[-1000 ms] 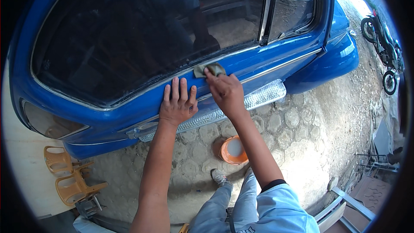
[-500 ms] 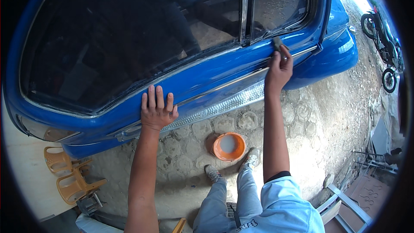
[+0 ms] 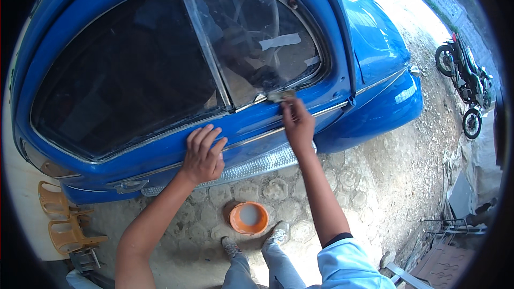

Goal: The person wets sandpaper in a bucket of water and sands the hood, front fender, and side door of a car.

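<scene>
A blue car door (image 3: 257, 124) with a chrome strip fills the upper part of the view. My right hand (image 3: 299, 126) pinches a small grey-brown pad (image 3: 281, 96) at the lower edge of the smaller side window (image 3: 251, 37). Blur hides whether the pad is a sponge or a folded piece of something else. My left hand (image 3: 203, 155) rests on the door panel below the larger dark window (image 3: 128, 75), its fingers stretched out and slightly bent, holding nothing.
An orange bucket (image 3: 233, 218) of cloudy greyish water stands on the paving near my feet. A silver ribbed running board (image 3: 257, 167) lies under the door. Yellow plastic chairs (image 3: 61, 241) are at the left; a motorcycle (image 3: 467, 72) stands at the far right.
My view has shifted, so the car sits lower in it. My right hand has brought the pad to the window's lower edge. The fingers of my left hand are closer together and more bent.
</scene>
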Demonstrator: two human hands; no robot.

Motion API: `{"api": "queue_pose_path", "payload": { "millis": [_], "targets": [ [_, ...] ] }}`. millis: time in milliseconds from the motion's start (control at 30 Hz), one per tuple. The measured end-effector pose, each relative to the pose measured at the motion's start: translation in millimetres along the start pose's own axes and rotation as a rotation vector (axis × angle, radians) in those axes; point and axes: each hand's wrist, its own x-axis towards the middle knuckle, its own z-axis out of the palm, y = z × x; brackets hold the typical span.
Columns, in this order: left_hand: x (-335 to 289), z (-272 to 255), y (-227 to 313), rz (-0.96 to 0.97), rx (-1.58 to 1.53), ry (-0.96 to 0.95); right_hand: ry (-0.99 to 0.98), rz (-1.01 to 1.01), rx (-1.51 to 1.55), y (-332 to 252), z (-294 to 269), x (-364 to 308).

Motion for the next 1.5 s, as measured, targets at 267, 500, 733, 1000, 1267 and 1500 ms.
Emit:
{"api": "queue_pose_path", "payload": {
  "millis": [267,500,733,1000,1267,1500],
  "targets": [
    [71,51,18,0.13,0.306,0.021,0.116,-0.22,-0.121,36,-62,48],
    [59,77,23,0.127,0.549,0.081,0.059,-0.246,-0.171,17,-33,34],
    [60,82,27,0.118,0.548,0.073,0.073,-0.413,-0.35,21,-92,93],
    [57,78,24,0.118,0.548,0.073,-0.144,-0.51,-0.359,4,-66,66],
    [59,81,25,0.131,0.543,0.054,-0.064,-0.501,-0.45,13,-72,69],
    [59,78,22,0.13,0.58,0.064,-0.086,-0.333,-0.436,13,-101,89]
  ]
}}
